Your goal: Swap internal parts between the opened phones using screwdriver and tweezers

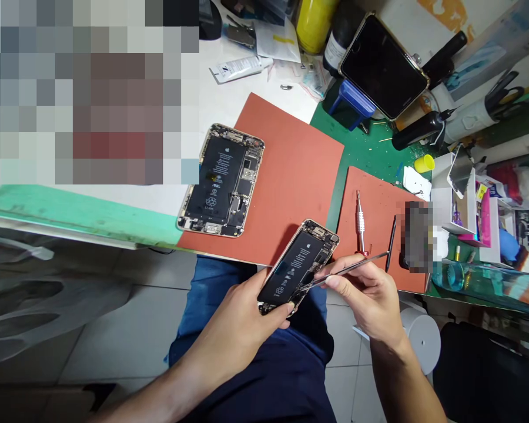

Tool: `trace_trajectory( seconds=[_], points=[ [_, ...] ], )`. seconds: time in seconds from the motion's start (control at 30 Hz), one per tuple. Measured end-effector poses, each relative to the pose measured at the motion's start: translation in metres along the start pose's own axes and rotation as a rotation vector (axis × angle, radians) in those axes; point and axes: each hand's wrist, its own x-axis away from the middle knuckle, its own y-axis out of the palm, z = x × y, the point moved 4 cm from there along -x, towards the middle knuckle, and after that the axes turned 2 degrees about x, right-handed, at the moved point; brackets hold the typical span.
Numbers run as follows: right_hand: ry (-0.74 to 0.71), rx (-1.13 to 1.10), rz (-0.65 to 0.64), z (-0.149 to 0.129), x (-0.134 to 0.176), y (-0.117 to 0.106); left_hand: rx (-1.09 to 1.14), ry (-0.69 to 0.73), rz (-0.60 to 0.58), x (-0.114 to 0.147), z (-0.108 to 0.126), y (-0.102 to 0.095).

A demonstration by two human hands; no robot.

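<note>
An opened phone [291,264], its black battery and circuit board bare, is tilted above my lap at the table's front edge. My left hand [251,311] is closed around its lower end, thumb on the near corner. In a pinch, my right hand [365,294] holds metal tweezers [350,268]. Their tips reach the phone's inside near the lower right of the battery; whether they grip a small part I cannot tell. A second opened phone [223,179] lies face up on the reddish-brown mat [291,158], left of the one in my hand.
A screwdriver [360,220] and a black stick-like tool [391,244] lie on a smaller mat [348,188] at right. Behind stand a propped phone [383,66], a yellow bottle [315,26] and a white tube [240,69]. A parts organizer [452,194] sits far right.
</note>
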Motion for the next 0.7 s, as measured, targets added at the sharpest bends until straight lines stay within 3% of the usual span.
trace_trajectory(
  seconds=[0.7],
  points=[
    [-0.09, 0.186, -0.126, -0.02, -0.015, 0.004, -0.006, 0.02, -0.002, -0.001, 0.003, 0.0]
  ],
)
